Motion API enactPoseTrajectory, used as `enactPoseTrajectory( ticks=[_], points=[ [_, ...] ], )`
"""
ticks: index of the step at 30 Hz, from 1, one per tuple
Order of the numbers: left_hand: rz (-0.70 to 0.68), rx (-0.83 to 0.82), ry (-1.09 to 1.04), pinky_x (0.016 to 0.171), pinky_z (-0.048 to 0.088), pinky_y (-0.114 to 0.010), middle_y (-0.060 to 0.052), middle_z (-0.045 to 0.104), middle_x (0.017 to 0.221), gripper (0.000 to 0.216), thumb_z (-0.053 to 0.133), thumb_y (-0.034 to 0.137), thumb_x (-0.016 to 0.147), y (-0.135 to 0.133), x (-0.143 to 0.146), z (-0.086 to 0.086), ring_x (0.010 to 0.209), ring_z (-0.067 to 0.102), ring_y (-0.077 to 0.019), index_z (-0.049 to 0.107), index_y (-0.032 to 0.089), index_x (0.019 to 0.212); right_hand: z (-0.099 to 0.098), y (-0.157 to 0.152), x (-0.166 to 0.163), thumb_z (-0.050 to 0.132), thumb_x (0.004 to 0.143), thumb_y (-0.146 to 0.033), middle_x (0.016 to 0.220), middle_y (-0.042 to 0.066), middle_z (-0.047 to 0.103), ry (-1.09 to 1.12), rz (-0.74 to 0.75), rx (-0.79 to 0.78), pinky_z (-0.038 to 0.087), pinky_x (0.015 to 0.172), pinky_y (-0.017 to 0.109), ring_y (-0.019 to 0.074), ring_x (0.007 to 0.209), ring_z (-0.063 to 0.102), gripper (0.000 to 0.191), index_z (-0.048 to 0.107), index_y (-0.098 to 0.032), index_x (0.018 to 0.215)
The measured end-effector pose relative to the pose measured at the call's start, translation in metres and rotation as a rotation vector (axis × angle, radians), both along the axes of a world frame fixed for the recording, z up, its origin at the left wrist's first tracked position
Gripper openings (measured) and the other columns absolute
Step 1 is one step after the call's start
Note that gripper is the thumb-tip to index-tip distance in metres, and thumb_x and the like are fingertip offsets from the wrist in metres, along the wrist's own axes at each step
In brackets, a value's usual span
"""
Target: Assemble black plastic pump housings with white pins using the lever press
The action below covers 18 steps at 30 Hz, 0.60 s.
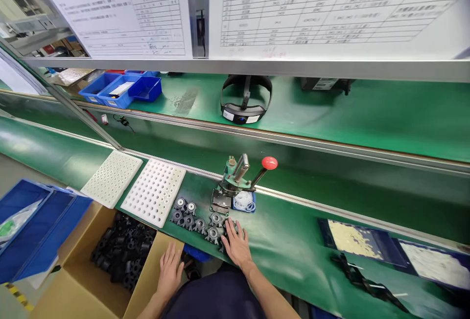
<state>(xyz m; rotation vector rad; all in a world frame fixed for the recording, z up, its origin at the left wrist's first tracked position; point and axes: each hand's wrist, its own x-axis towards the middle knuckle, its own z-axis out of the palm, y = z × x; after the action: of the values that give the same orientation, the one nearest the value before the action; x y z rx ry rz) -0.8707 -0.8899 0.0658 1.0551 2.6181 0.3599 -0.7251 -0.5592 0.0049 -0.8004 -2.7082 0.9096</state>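
Note:
My right hand (238, 246) reaches over the green bench with its fingers spread, at the right end of a group of black round plastic parts (199, 225). Its fingertips touch or nearly touch the closest parts, and some of these are partly hidden by it. Several of the parts have a light metal ring in the centre. My left hand (170, 268) is over the flap of a cardboard box (149, 272), fingers stretched out and nothing in them. Inside that box lies a heap of similar black parts (123, 250). Behind the group stands a small hand press (233, 182) with a red-knobbed lever (269, 163).
Two white hole trays (154, 192) lie left of the parts. A small blue bin (244, 201) of white rings sits beside the press. At right are shallow trays (354, 240) and a black strip (367, 280). A headset (244, 113) and blue bins (121, 89) occupy the shelf.

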Motion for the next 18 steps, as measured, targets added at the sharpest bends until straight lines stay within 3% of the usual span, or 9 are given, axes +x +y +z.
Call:
enactPoseTrajectory(
  ticks=[4,7,10,13,15,18],
  points=[
    [0.073,-0.024,0.004,0.122,0.037,-0.060,-0.008,0.044,0.167,0.045,0.042,0.029,0.104,-0.048,0.001,-0.006,0.158,0.035,-0.0324,0.066,0.026,0.142,0.001,-0.004,0.001,0.045,0.107,-0.049,0.175,0.006,0.021,0.024,-0.050,0.013,0.010,0.126,0.067,0.0401,0.161,0.010,0.063,0.041,-0.026,0.166],
    [0.017,-0.012,-0.024,0.120,0.041,-0.059,-0.009,0.056,0.157,0.041,0.042,0.031,0.106,-0.039,-0.005,0.005,0.152,0.045,-0.0329,0.071,0.025,0.134,0.006,-0.009,0.010,0.043,0.107,-0.048,0.175,0.008,0.019,0.043,-0.118,-0.013,0.014,0.126,0.067,0.0425,0.160,0.013,0.058,0.053,-0.023,0.158],
    [-0.163,0.040,-0.077,0.120,0.041,-0.056,-0.009,0.063,0.149,0.040,0.040,0.030,0.108,0.013,-0.009,0.026,0.148,0.050,-0.0311,0.071,0.024,0.134,0.005,-0.005,0.021,0.044,0.107,-0.050,0.173,0.009,0.027,0.048,-0.179,-0.079,0.025,0.124,0.064,0.0437,0.153,0.028,0.053,0.064,-0.022,0.148],
    [-0.403,0.093,-0.081,0.122,0.039,-0.055,-0.011,0.063,0.149,0.038,0.045,0.025,0.106,0.085,-0.003,0.041,0.150,0.045,-0.0299,0.069,0.021,0.135,-0.003,0.015,0.026,0.046,0.105,-0.052,0.160,0.019,0.047,0.038,-0.234,-0.191,0.047,0.111,0.057,0.0388,0.133,0.054,0.062,0.053,-0.017,0.155],
    [-0.520,0.102,-0.073,0.124,0.035,-0.055,-0.012,0.059,0.154,0.039,0.051,0.025,0.104,0.130,0.005,0.041,0.154,0.039,-0.0294,0.064,0.019,0.139,-0.011,0.035,0.024,0.053,0.101,-0.053,0.145,0.020,0.060,0.026,-0.235,-0.289,0.059,0.092,0.048,0.0332,0.112,0.065,0.070,0.045,-0.014,0.159],
    [-0.618,0.106,-0.095,0.129,0.027,-0.054,-0.011,0.047,0.164,0.048,0.057,0.032,0.102,0.182,0.019,0.029,0.160,0.028,-0.0289,0.057,0.018,0.148,-0.020,0.066,0.018,0.064,0.094,-0.052,0.138,0.015,0.066,0.024,-0.159,-0.429,0.062,0.079,0.038,0.0265,0.098,0.067,0.075,0.046,-0.018,0.158]
  ],
)
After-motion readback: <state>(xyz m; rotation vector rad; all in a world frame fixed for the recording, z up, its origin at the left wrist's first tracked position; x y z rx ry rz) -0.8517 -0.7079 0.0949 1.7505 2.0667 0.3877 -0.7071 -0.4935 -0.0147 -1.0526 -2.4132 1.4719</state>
